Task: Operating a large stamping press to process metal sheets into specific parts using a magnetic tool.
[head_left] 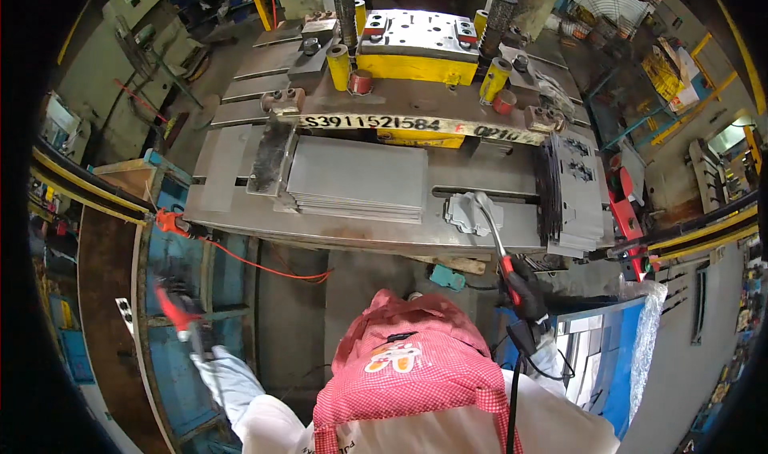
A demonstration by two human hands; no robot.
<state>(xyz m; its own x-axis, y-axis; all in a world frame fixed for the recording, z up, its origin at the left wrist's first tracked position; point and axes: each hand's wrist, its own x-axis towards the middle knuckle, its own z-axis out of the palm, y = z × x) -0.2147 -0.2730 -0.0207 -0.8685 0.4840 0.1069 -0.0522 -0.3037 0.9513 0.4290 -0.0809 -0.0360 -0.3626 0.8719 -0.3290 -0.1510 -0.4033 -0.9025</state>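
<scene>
Far left, the left hand (186,314), gloved and blurred, is clenched round a red-handled tool (170,304), low beside the blue frame (172,254) and well apart from the steel table (232,214). An orange cable (264,266) trails under the table edge. On the table lies one stack of flat grey sheets (358,180), long axis running left to right. Just right of it a single punched part (466,214) lies flat, straight ahead of the right hand (522,292) and much nearer to it than to the left. That dark-gloved hand grips a red-handled hooked rod (492,234), whose tip rests on the part. Further right stands one pile of punched plates (572,194), leaning on edge. Behind, the yellow die block (416,66) carries four yellow posts; two red cups sit at its foot
</scene>
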